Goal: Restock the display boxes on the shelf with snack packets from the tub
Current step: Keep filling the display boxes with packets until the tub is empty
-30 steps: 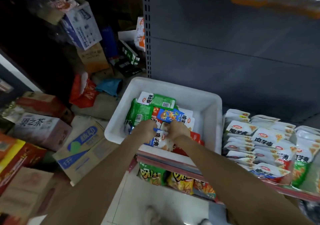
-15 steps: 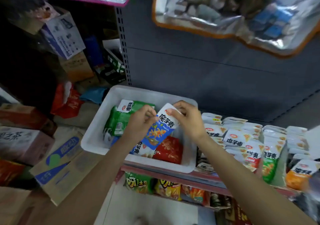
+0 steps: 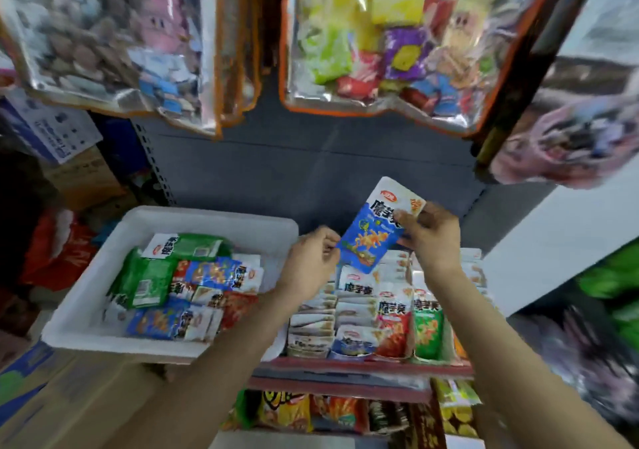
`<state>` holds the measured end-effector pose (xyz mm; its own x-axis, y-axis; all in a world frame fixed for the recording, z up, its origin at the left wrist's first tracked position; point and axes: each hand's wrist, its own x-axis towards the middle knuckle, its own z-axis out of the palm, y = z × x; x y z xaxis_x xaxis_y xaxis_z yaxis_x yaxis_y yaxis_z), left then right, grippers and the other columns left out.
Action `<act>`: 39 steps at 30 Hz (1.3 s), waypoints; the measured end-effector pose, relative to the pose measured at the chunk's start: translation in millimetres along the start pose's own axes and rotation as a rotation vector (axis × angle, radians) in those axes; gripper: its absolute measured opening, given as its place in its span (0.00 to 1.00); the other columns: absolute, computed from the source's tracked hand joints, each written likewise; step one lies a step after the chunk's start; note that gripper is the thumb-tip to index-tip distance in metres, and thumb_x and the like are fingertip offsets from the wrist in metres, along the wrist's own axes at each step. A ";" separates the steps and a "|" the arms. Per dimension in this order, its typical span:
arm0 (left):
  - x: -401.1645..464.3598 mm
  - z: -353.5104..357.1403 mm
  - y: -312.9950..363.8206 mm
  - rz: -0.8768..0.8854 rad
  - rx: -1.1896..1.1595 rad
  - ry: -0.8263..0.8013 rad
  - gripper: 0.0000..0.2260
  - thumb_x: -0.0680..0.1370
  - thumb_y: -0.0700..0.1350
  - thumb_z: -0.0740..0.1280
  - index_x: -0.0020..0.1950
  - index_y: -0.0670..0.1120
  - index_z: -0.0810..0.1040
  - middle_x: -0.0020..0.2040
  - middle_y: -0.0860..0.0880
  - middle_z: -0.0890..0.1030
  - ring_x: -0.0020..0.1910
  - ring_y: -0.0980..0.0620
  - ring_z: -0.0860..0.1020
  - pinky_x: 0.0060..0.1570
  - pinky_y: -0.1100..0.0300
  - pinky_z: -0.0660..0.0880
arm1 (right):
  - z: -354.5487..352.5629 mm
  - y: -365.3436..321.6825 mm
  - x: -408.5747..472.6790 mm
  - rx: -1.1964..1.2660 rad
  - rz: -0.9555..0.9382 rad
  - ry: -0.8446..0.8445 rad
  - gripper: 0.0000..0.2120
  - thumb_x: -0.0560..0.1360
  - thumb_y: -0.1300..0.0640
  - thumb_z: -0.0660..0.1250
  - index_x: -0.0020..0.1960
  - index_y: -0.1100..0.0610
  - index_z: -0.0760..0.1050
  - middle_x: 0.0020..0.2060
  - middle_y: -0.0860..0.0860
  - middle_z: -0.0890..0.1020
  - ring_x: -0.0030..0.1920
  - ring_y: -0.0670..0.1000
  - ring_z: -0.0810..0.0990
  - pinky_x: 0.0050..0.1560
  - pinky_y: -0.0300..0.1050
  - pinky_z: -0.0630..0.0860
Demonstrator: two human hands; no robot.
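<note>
1. The right hand [image 3: 428, 237] pinches the upper right corner of a blue and white snack packet [image 3: 375, 227], with the thumb on the printed front and the other fingers behind it
2. The left hand [image 3: 313, 258] has its fingers curled and pinches the lower left edge of the same packet, so both hands hold it in the air
3. The packet is tilted, its white top pointing up and to the right, and it is above the display boxes [image 3: 373, 314] on the shelf [image 3: 345, 367], not touching them
4. The display boxes stand side by side on the shelf, filled with upright packets in rows: white and blue ones to the left, then red, then green more to the right
5. The white plastic tub [image 3: 103, 289] sits just beside the display boxes, on their left, and it holds a loose pile of green, blue and red packets
6. Above, clear hanging bags [image 3: 373, 44] with orange edges are full of mixed snacks, and they look blurred
7. On the lower shelf [image 3: 339, 388] there are more colourful snack bags
8. To the left of the tub there are cardboard boxes [image 3: 38, 390] and a red bag [image 3: 58, 248]
</note>
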<state>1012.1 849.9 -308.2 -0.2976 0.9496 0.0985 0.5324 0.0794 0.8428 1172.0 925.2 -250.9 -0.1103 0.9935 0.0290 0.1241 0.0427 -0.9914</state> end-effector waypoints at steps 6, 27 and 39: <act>-3.3 24.5 7.9 0.153 0.734 -0.202 0.18 0.78 0.45 0.59 0.69 0.48 0.68 0.63 0.49 0.75 0.64 0.47 0.70 0.62 0.54 0.65 | -42.3 12.7 17.9 0.000 -0.070 0.023 0.19 0.75 0.63 0.68 0.49 0.79 0.65 0.43 0.78 0.70 0.38 0.53 0.73 0.32 0.41 0.76; -27.5 12.0 -2.8 0.332 0.537 -0.172 0.06 0.77 0.44 0.66 0.48 0.47 0.83 0.47 0.53 0.81 0.53 0.53 0.73 0.54 0.58 0.70 | -22.2 75.6 -8.5 -0.494 -0.135 -0.409 0.05 0.75 0.60 0.69 0.50 0.57 0.79 0.30 0.49 0.76 0.31 0.43 0.73 0.34 0.29 0.68; -37.7 -11.4 -18.3 0.307 0.362 0.104 0.08 0.75 0.39 0.68 0.52 0.46 0.80 0.50 0.51 0.80 0.53 0.52 0.75 0.54 0.59 0.70 | 9.4 37.9 -17.5 -0.678 -0.318 -0.423 0.10 0.78 0.61 0.61 0.55 0.56 0.79 0.50 0.51 0.81 0.49 0.50 0.79 0.51 0.42 0.75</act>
<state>1004.5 809.2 -321.3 -0.1513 0.9116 0.3821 0.8439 -0.0822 0.5302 1169.4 908.5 -290.2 -0.5809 0.8067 0.1086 0.5728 0.4999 -0.6497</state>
